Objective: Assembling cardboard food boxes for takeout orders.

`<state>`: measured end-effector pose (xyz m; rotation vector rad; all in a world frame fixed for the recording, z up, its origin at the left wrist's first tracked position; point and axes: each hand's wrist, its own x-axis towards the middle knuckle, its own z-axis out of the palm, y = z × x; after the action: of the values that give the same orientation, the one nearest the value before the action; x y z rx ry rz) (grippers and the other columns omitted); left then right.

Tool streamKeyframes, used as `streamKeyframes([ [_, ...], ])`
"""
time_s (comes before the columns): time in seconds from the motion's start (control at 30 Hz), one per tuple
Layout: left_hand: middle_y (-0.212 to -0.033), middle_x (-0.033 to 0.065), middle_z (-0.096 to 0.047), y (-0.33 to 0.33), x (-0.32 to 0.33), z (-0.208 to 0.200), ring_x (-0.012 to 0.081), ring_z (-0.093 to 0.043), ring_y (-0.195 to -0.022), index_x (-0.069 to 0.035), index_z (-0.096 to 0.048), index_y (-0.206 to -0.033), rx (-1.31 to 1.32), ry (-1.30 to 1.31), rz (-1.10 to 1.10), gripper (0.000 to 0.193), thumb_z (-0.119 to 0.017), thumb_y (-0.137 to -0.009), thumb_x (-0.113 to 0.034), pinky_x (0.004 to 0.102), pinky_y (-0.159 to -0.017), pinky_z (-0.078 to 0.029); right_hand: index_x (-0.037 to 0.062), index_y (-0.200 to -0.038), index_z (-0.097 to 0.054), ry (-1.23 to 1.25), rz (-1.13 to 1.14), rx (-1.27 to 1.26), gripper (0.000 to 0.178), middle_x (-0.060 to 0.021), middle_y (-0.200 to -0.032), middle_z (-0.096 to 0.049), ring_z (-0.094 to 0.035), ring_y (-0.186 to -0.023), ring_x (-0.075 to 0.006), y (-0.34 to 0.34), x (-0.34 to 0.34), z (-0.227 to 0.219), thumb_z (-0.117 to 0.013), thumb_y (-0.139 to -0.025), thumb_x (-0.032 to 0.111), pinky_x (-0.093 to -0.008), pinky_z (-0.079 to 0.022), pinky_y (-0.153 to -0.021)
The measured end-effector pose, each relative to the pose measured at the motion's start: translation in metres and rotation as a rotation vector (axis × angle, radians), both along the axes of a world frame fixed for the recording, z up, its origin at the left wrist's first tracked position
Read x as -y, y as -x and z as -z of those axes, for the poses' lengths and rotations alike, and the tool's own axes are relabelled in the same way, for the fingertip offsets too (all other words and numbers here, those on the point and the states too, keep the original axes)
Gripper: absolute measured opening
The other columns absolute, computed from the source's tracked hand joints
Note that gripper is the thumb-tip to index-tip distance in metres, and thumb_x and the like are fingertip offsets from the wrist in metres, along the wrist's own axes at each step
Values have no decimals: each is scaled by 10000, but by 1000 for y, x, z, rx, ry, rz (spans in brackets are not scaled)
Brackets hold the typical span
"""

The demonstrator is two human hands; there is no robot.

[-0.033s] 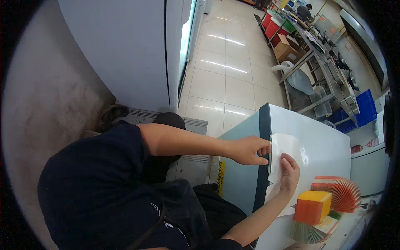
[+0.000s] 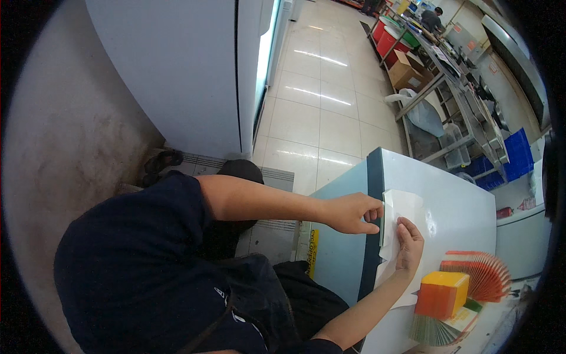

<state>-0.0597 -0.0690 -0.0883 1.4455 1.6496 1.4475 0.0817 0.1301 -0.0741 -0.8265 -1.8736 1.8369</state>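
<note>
White papers [image 2: 402, 203] lie along the near edge of a pale, dark-edged cabinet top [image 2: 448, 206]. Some sheets look stacked, and their lower part passes under my right forearm. My left hand [image 2: 352, 213] reaches in from the left, fingers curled and closed at the papers' dark-edge side. Over the sheets rests my right hand [image 2: 408, 245], its thumb and index finger pinched together. What lies between those fingertips is too small to make out. Beyond my right wrist stands an orange and yellow box [image 2: 441, 293], with a fanned orange paper piece [image 2: 486, 274] and a greenish one [image 2: 435, 328] around it.
A tall pale cabinet [image 2: 171, 71] stands at the left beside a tiled floor [image 2: 324, 100]. Metal shelving [image 2: 457, 88] at the far right carries red tubs [image 2: 392, 41], a cardboard box [image 2: 407, 71] and blue crates [image 2: 516, 153]. Another person [image 2: 432, 19] is in the far background.
</note>
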Motion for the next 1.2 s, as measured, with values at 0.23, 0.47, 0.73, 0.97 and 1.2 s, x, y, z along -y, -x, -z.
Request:
streamKeyframes([
  [0.23, -1099, 187, -551, -10, -3, 10, 312, -574, -969, 6, -509, -1120, -267, 5, -76, 397, -660, -826, -214, 389, -859, -456, -70, -1111, -609, -395, -98, 155, 419, -162, -1098, -617, -587, -970, -218, -1, 26, -2, -743, -733, 50, -287, -460, -872],
  [0.47, -1334, 259, -361, -26, -11, 25, 395, -435, -1184, -27, -345, -1350, -556, -76, -117, 634, -651, -818, -187, 451, -988, -381, -82, -1137, -593, -179, -108, 86, 395, -144, -1037, -639, -590, -960, -192, -4, 13, 4, -702, -779, 45, -270, -461, -859],
  [0.73, -1412, 263, -249, -36, -24, 40, 388, -422, -1199, -36, -291, -1401, -788, 53, -53, 720, -666, -805, -185, 435, -974, -382, -33, -1041, -640, -295, 65, 48, 214, -113, -907, -664, -607, -783, -158, -5, 6, 9, -507, -907, 68, -279, -480, -695],
  [0.97, -1402, 268, -276, -32, -24, 44, 353, -499, -1083, -20, -336, -1366, -792, 94, -58, 710, -678, -766, -184, 418, -881, -424, 1, -1048, -630, -1079, 16, 265, 239, -192, -754, -632, -628, -682, -251, 18, 41, -3, -494, -863, 67, -348, -484, -647],
  [1.2, -1385, 264, -311, -33, -28, 42, 354, -520, -1063, -25, -367, -1343, -809, 102, 11, 670, -669, -786, -242, 416, -864, -431, -36, -1125, -565, -1381, 492, -31, 234, -192, -954, -653, -639, -816, -309, -21, 65, -90, -483, -947, 91, -364, -501, -747],
])
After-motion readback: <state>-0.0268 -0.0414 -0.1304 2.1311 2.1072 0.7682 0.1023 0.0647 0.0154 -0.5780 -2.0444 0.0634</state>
